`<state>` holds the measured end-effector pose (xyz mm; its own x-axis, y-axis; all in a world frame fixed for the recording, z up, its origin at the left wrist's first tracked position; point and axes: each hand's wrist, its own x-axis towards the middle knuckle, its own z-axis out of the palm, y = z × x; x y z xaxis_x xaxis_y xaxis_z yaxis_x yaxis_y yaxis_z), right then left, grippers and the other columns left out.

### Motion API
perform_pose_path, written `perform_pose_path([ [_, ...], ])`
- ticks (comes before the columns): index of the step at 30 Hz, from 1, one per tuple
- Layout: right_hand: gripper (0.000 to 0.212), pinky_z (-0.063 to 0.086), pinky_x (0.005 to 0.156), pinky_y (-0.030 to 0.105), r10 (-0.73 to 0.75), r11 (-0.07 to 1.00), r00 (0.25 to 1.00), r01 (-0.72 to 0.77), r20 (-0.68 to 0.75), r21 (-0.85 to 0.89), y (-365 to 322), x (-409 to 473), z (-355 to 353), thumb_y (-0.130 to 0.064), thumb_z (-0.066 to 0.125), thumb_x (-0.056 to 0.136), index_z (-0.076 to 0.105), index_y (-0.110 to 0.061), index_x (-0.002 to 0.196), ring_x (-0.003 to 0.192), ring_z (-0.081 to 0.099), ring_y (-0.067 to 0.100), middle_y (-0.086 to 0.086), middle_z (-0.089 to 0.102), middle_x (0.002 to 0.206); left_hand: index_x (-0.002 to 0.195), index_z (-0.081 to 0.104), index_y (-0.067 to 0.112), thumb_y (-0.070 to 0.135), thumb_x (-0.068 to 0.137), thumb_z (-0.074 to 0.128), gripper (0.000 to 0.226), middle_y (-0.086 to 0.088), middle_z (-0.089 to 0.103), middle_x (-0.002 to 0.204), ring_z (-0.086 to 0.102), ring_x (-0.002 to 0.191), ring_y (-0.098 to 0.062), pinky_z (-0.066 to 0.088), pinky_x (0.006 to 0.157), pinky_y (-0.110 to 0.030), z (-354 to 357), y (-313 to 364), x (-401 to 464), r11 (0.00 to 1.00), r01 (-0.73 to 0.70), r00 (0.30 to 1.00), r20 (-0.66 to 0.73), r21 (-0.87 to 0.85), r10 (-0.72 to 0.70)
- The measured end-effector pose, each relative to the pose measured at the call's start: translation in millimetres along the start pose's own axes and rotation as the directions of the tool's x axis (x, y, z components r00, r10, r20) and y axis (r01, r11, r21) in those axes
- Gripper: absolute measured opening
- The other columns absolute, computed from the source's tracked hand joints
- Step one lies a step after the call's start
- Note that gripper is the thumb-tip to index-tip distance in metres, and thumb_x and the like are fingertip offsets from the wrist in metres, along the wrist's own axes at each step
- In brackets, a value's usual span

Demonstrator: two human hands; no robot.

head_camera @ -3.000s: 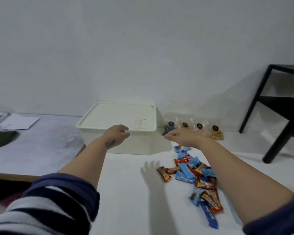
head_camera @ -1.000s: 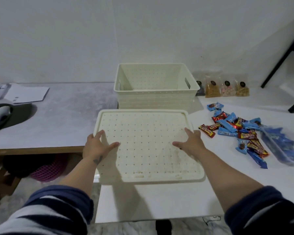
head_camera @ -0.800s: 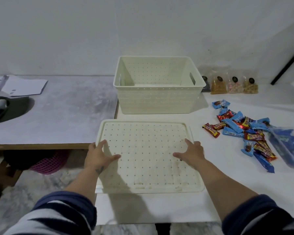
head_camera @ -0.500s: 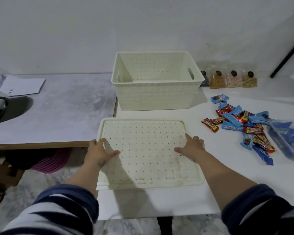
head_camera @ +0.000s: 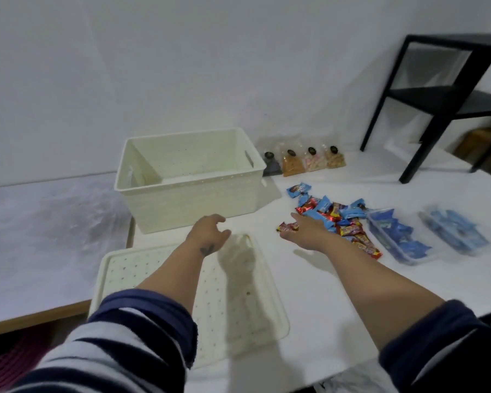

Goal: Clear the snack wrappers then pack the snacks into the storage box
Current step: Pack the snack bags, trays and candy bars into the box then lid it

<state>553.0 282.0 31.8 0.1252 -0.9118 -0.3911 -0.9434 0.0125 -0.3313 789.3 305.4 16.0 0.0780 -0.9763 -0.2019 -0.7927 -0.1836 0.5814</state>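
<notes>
A cream perforated storage box [head_camera: 193, 204] stands open and empty at the back of the white table [head_camera: 323, 279]. Its lid [head_camera: 238, 302] lies flat in front of it, near the table's front edge. A heap of blue and red wrapped snacks [head_camera: 333, 215] lies to the right of the box. My left hand [head_camera: 209, 232] hovers over the lid's far edge, fingers loosely curled, holding nothing. My right hand [head_camera: 305, 229] reaches flat to the left edge of the snack heap, fingertips by a red bar [head_camera: 287, 227], with nothing in it.
Two clear bags of blue snacks [head_camera: 400, 236] [head_camera: 457, 231] lie right of the heap. Several small snack pouches [head_camera: 305, 163] lean on the wall behind. A black shelf frame [head_camera: 442, 103] stands at the back right. A grey table [head_camera: 48, 236] adjoins on the left.
Both hands have let go of the lid, which now lies on the table. My right hand has moved right to the snack heap; my left has lifted forward.
</notes>
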Motion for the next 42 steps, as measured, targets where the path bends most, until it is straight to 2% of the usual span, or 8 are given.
perform_pose_path([
  [5, 0.071, 0.021, 0.114, 0.038, 0.014, 1.000, 0.999, -0.014, -0.036, 0.006, 42.2, 63.4, -57.0, -0.047, 0.046, 0.095, 0.015, -0.017, 0.152, 0.141, 0.026, 0.034, 0.014, 0.031, 0.153, 0.135, 0.050, 0.013, 0.026, 0.091, 0.058, 0.046, -0.008, 0.054, 0.136, 0.050, 0.126, -0.021, 0.038, 0.104, -0.029, 40.2, 87.6, 69.0, 0.986, -0.104, 0.993, 0.035, -0.132, 0.110],
  [18, 0.051, 0.042, 0.099, 0.033, -0.094, 0.954, 0.995, 0.102, -0.042, 0.281, 114.4, 323.8, -134.0, -0.021, 0.051, 0.096, 0.036, -0.018, 0.145, 0.126, 0.049, 0.029, 0.011, 0.048, 0.142, 0.143, 0.039, 0.017, 0.021, 0.093, 0.057, 0.053, -0.009, 0.046, 0.144, 0.044, 0.132, -0.026, 0.035, 0.108, -0.035, 125.1, 166.0, 311.6, 0.929, 0.052, 0.967, -0.213, -0.366, -0.138],
  [24, 0.063, 0.053, 0.069, 0.031, -0.088, 0.915, 0.991, 0.121, -0.102, 0.385, 109.0, 408.8, -131.6, -0.012, 0.048, 0.095, 0.023, -0.033, 0.149, 0.097, 0.062, 0.027, 0.012, 0.050, 0.140, 0.147, 0.031, 0.026, 0.016, 0.090, 0.062, 0.066, -0.010, 0.046, 0.135, 0.043, 0.127, -0.026, 0.032, 0.107, -0.033, 125.0, 147.7, 384.6, 0.931, 0.115, 0.923, -0.308, -0.347, -0.229],
  [27, 0.070, 0.041, 0.049, 0.021, -0.073, 0.871, 0.989, 0.126, -0.130, 0.475, 110.2, 430.9, -122.8, -0.006, 0.048, 0.095, 0.020, -0.042, 0.148, 0.074, 0.058, 0.014, 0.005, 0.049, 0.143, 0.150, 0.026, 0.024, 0.004, 0.087, 0.064, 0.077, -0.007, 0.049, 0.132, 0.049, 0.118, -0.018, 0.038, 0.095, -0.013, 129.6, 141.9, 403.1, 0.887, 0.105, 0.930, -0.273, -0.449, -0.248],
  [29, 0.070, 0.047, 0.062, 0.019, -0.051, 0.847, 0.983, 0.137, -0.178, 0.514, 110.8, 437.4, -119.6, 0.000, 0.048, 0.094, 0.027, -0.041, 0.146, 0.097, 0.062, 0.018, 0.000, 0.043, 0.148, 0.150, 0.023, 0.015, -0.010, 0.084, 0.062, 0.081, -0.011, 0.048, 0.135, 0.045, 0.113, -0.013, 0.033, 0.079, 0.002, 130.8, 140.7, 409.4, 0.845, 0.097, 0.932, -0.249, -0.526, -0.262],
  [32, 0.068, 0.044, 0.081, 0.019, -0.047, 0.843, 0.979, 0.145, -0.198, 0.517, 110.4, 441.6, -116.9, 0.002, 0.053, 0.091, 0.035, -0.037, 0.144, 0.119, 0.055, 0.020, -0.002, 0.045, 0.147, 0.149, 0.028, 0.017, -0.012, 0.080, 0.065, 0.084, -0.004, 0.048, 0.132, 0.048, 0.115, -0.013, 0.036, 0.086, -0.007, 131.3, 139.5, 409.2, 0.826, 0.108, 0.910, -0.280, -0.554, -0.306],
  [36, 0.070, 0.053, 0.082, 0.030, -0.099, 0.842, 0.971, 0.198, -0.218, 0.501, 102.2, 428.9, -125.5, -0.004, 0.061, 0.088, 0.037, -0.041, 0.142, 0.098, 0.062, 0.016, -0.006, 0.047, 0.105, 0.147, 0.029, 0.036, 0.002, 0.081, 0.070, 0.085, -0.002, 0.046, 0.138, 0.055, 0.114, -0.024, 0.046, 0.095, -0.036, 119.7, 148.4, 393.6, 0.922, 0.165, 0.867, -0.393, -0.350, -0.305],
  [42, 0.067, 0.045, 0.085, 0.027, -0.118, 0.816, 0.924, 0.299, -0.363, 0.495, 96.2, 384.3, -184.7, -0.005, 0.060, 0.089, 0.038, -0.040, 0.142, 0.089, 0.049, 0.011, -0.014, 0.043, 0.088, 0.149, 0.023, 0.035, 0.003, 0.089, 0.057, 0.076, 0.001, 0.043, 0.130, 0.053, 0.106, -0.021, 0.043, 0.082, -0.031, 71.0, 192.3, 361.7, 0.955, 0.029, 0.860, -0.480, -0.295, -0.174],
])
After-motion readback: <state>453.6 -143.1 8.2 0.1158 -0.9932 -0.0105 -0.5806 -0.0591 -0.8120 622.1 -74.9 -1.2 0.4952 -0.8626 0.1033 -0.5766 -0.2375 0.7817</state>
